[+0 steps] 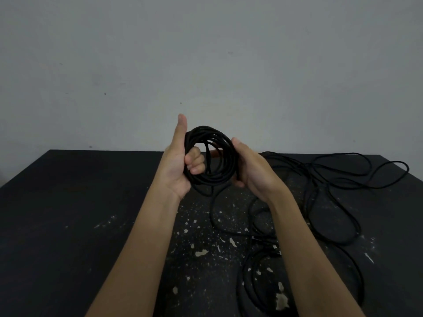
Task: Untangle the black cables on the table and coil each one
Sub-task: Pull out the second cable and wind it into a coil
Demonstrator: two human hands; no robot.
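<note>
Coil (214,179) of black cable sits up in the air between both of my hands, above the table (68,213). My left hand (180,163) grasps its left side: the fingers (194,161) are curled through the middle of the loops and the thumb stands straight up alongside them. My right hand (254,168) is wrapped round the opposite side of the same coil, thumb on the near face, the other fingers hidden behind the loops.

From the bottom of the coil, just below my left hand, one strand (211,209) drops to the tabletop and curves away under my right wrist. Out past my right hand, on the far right of the table, loose cable (307,167) lies spread in wide, overlapping loops; I cannot tell from here how many separate cables are in it. Under my right forearm, nearer to me, a second coil (242,287) lies flat on the table, with what looks like a connector beside the forearm, too dark to make out.

The tabletop is dark, flecked with pale chips below my hands. Beyond my hands there is a plain grey wall (206,53).
</note>
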